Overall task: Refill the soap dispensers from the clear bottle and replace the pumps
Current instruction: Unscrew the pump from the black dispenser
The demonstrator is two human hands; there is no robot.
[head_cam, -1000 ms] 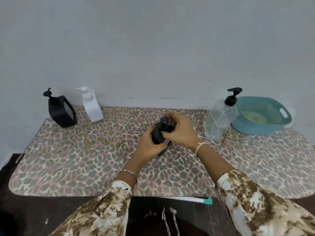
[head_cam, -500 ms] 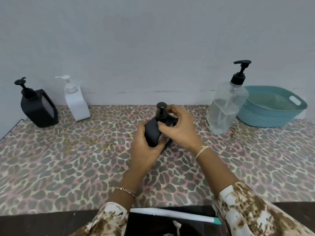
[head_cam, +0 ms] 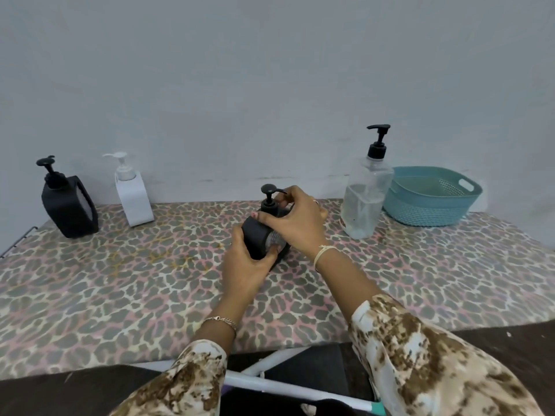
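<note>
A small black soap dispenser (head_cam: 255,237) stands mid-table. My left hand (head_cam: 244,265) wraps around its body from the near side. My right hand (head_cam: 295,222) grips the base of its black pump (head_cam: 268,196), whose head sticks up above my fingers. The clear bottle (head_cam: 365,196) with a black pump stands to the right, about a third full of clear liquid. At the far left a second black dispenser (head_cam: 67,205) and a white dispenser (head_cam: 132,195) stand against the wall, both with pumps on.
A teal plastic basket (head_cam: 432,199) sits behind the clear bottle at the right. The table wears a leopard-print cover (head_cam: 120,280). A white rod with a teal tip (head_cam: 300,388) lies below the near table edge.
The view has tilted up and the scene sits lower in the frame. My right hand has shifted around the pump collar; my left hand stays on the dispenser's body.
</note>
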